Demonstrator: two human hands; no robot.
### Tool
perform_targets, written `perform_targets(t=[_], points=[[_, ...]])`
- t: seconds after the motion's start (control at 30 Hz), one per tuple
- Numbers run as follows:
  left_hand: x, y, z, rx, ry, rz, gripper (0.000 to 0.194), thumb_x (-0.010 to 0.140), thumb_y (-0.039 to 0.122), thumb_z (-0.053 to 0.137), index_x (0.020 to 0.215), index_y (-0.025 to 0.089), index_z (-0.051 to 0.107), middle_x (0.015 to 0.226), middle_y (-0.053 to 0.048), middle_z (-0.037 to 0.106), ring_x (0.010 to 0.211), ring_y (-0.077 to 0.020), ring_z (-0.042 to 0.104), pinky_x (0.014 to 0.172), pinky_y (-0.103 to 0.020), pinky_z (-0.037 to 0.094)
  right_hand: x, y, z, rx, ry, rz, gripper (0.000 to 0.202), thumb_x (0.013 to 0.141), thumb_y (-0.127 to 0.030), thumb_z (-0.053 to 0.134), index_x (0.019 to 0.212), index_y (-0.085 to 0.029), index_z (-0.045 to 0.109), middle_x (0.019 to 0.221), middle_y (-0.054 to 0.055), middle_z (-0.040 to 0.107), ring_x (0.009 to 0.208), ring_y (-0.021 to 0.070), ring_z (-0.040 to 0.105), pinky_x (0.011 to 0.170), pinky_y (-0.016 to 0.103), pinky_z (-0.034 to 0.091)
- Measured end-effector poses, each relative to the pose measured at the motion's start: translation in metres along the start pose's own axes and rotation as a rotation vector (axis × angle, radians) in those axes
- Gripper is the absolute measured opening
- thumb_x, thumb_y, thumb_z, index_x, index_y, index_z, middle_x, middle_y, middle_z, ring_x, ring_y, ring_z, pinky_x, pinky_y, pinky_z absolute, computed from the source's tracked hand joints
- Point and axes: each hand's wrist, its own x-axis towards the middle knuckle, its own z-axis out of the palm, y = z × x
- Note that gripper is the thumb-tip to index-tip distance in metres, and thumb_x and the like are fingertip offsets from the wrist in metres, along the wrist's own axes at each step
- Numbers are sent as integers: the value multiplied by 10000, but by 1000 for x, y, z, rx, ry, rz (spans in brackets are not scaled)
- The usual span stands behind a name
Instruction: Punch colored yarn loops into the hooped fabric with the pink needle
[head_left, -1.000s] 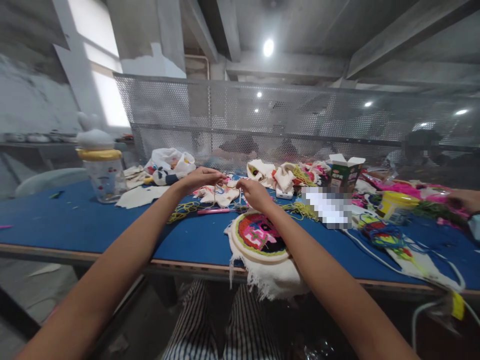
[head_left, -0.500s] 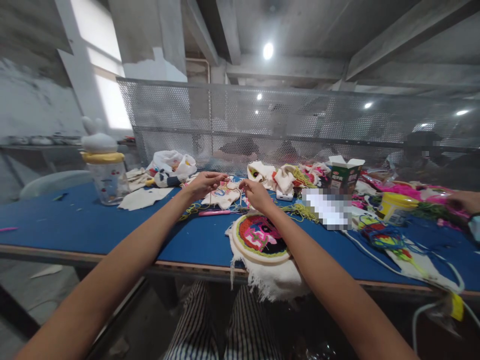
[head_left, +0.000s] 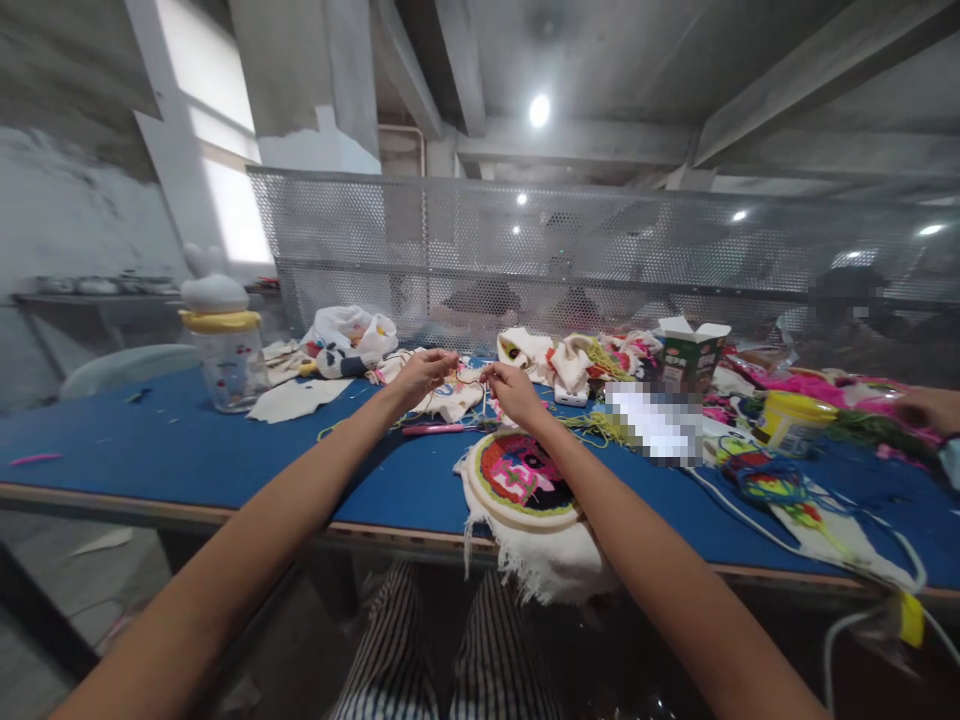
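Above the middle of the table, my left hand (head_left: 426,376) and my right hand (head_left: 514,392) face each other a short way apart, both with fingers pinched. A thin dark strand of yarn (head_left: 470,381) runs between their fingertips. Below my right wrist lies a round embroidery hoop (head_left: 491,508) with cream, frayed fabric hanging over the table's front edge; its stitching is pink, red, black and yellow-green. My right forearm covers part of it. Left of the hoop rests a pink-handled tool (head_left: 433,430) with a thin shaft. Cream fabric pieces (head_left: 450,403) lie behind the hands.
On the left stand a clear jar (head_left: 229,365) with a yellow lid and a white cloth (head_left: 296,398). To the right are a green box (head_left: 690,362), a yellow tub (head_left: 791,425), tangled yarn (head_left: 761,475) and a white cable (head_left: 739,522). Another person's hand (head_left: 930,408) is at far right.
My left hand has shifted slightly right, toward my right hand, its fingers more curled. The view has turned a little to the left. The hoop stays in place.
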Motion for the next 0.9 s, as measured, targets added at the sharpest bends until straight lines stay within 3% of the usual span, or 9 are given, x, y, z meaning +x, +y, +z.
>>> perform_targets(t=[0.27,0.47,0.9], points=[[5,1,-6,-21,14,2,325,405,324,831,661,174,696,663,-18,640,594,-106,515,536,-226,338,5,6,2,200,-9,111,200,878,-290,480,896,-111,566,761,1,577,603,83,548,546,233,475],[6,1,-4,-93,27,0,297,434,298,819,673,170,700,659,-22,649,643,-121,544,635,-253,378,2,0,-2,308,-55,200,203,878,-290,479,938,-114,560,799,11,582,623,87,556,549,236,482],[12,-4,-6,-141,120,12,187,440,263,761,586,182,677,686,-18,656,713,-155,547,678,-269,382,1,-4,-4,395,-84,325,214,877,-294,481,972,-117,554,840,22,587,649,94,565,564,245,490]])
